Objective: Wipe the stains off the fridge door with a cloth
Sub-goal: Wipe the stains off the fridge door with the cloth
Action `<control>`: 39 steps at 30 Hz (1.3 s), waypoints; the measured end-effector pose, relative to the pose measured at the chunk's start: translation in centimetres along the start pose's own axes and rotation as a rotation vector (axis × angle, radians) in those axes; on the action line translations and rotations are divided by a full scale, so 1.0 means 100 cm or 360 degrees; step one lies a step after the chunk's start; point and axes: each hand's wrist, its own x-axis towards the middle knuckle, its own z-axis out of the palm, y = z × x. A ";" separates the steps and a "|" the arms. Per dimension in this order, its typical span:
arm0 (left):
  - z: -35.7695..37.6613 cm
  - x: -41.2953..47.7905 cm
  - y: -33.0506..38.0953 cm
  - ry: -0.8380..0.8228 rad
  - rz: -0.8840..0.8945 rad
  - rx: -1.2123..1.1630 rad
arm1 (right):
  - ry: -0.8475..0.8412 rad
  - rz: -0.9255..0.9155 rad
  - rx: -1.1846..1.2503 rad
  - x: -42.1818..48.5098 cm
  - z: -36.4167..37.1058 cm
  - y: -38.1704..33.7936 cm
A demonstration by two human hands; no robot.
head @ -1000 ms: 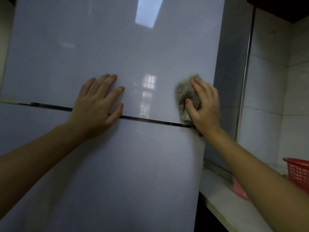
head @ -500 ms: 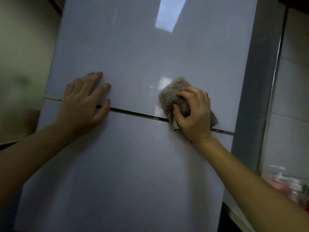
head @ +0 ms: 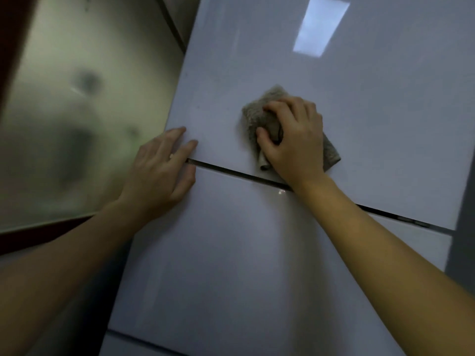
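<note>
Fridge door [head: 372, 104], glossy and pale, is filling most of the frame, sitting over a lower door [head: 231, 265], with a dark seam [head: 226, 171] running between them down to the right. Frosted glass pane [head: 77, 119] is showing at far left. Left hand [head: 159, 173] is lying flat, fingers straight, bracing on the left edge across the seam and holding nothing. Right hand [head: 295, 142] is curling over the cloth [head: 257, 111], thumb digging into the bunched grey fabric and pressing it onto the fridge door just above the seam. Cloth's long axis is running up-left to down-right, with the left hand sitting near it, down-left. Faint specks [head: 198, 107] are sitting left of the cloth, so I'm guessing the next stroke is heading that way. No brand or writing is showing.
</note>
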 end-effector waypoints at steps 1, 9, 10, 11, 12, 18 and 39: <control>-0.001 -0.003 -0.002 -0.0014 0.0008 0.0004 | -0.0049 -0.0091 0.0016 0.000 0.005 -0.007; -0.006 -0.018 -0.008 -0.0116 0.0071 -0.0029 | -0.0354 -0.0718 0.0033 -0.010 0.009 -0.009; -0.007 -0.018 -0.010 -0.0117 0.0060 -0.0032 | -0.0317 -0.0622 0.0018 -0.004 0.010 -0.010; -0.007 -0.019 -0.012 -0.0120 0.0042 -0.0036 | -0.0271 -0.0513 0.0007 0.002 0.012 -0.013; -0.007 -0.021 -0.014 -0.0130 0.0020 -0.0039 | -0.0228 -0.0411 0.0005 0.007 0.016 -0.017; -0.004 -0.026 -0.020 -0.0148 -0.0021 -0.0097 | -0.0362 -0.0615 0.0065 -0.003 0.034 -0.049; -0.010 -0.033 -0.021 -0.0214 -0.0056 -0.0270 | -0.0495 -0.0590 0.0086 0.078 0.062 -0.065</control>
